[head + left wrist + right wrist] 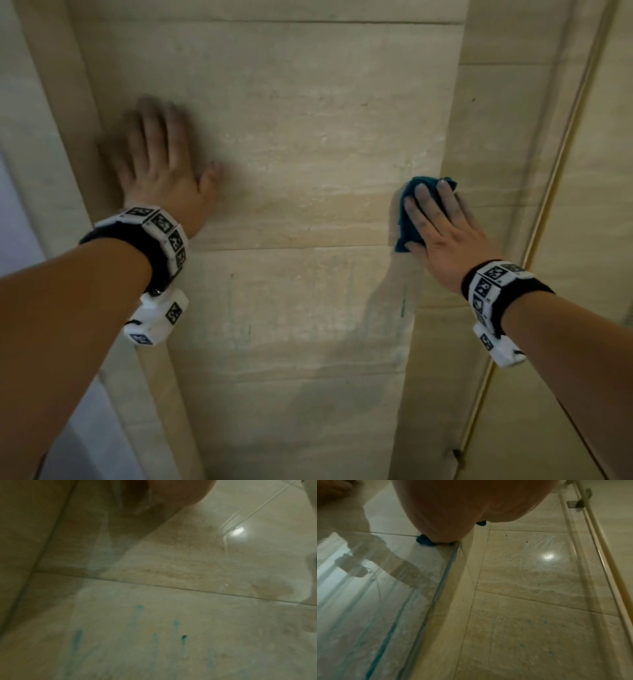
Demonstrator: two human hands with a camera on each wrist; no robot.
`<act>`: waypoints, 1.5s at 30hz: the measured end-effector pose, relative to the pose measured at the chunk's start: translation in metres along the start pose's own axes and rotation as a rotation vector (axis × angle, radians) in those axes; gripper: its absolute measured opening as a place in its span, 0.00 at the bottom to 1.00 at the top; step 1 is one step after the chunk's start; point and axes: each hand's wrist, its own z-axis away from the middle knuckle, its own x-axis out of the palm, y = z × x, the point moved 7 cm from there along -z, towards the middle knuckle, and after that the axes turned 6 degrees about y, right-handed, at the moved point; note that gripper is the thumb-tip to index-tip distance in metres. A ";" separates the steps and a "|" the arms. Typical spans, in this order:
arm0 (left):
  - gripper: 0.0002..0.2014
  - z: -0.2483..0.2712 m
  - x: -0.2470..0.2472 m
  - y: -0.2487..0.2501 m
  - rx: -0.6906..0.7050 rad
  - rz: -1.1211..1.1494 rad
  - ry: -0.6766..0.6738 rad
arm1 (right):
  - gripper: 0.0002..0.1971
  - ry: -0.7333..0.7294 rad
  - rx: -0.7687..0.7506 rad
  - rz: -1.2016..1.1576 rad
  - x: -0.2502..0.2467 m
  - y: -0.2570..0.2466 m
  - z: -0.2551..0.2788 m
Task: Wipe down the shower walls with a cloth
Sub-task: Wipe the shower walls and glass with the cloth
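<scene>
Beige stone-look tiles fill the shower wall (308,154) before me. From my head camera, my left hand (161,164) lies flat on it near the left corner, fingers straight and spread, blurred. My right hand (442,226) presses a teal cloth (407,219) to the wall beside the right corner, fingers straight over it; the cloth peeks out above and left of them. Thin teal drip marks (403,306) run below.

My left wrist camera shows only the heel of my palm at the top edge, a grout line (188,589) and blurred teal drips (183,637).

My right wrist camera shows my palm (471,509) over the cloth (424,540), with a teal-streaked corner seam (440,586) below.
</scene>
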 end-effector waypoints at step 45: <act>0.46 -0.033 0.009 0.099 0.122 0.025 0.178 | 0.29 -0.148 0.886 -1.091 0.040 -0.018 0.039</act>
